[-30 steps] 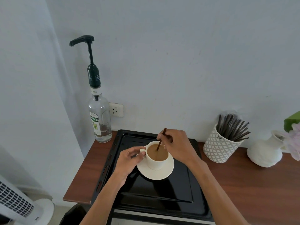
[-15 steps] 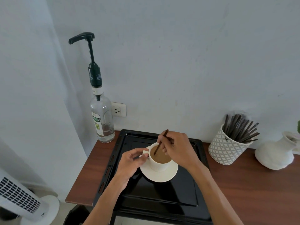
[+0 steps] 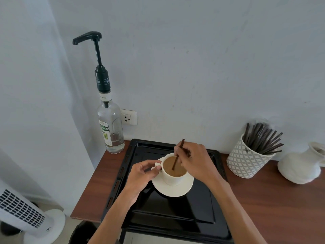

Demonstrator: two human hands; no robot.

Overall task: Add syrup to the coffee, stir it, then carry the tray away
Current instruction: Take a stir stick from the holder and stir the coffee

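Observation:
A white cup (image 3: 173, 178) of light brown coffee stands on a white saucer (image 3: 173, 191) in the middle of a black tray (image 3: 168, 219). My left hand (image 3: 140, 175) pinches the cup's handle on its left side. My right hand (image 3: 195, 162) holds a thin dark stir stick (image 3: 177, 155) whose lower end dips into the coffee. A clear syrup bottle (image 3: 110, 127) with a tall black pump stands at the table's back left corner, just beyond the tray.
A patterned white pot of several dark stir sticks (image 3: 249, 159) and a white vase (image 3: 300, 166) stand on the brown table (image 3: 274, 208) to the right. A wall socket (image 3: 128, 118) sits behind the bottle. A white tower fan (image 3: 24, 213) stands on the floor at lower left.
The stick has shifted inside the cup as my right hand moves it around. My left hand stays on the handle. The camera view has shifted slightly.

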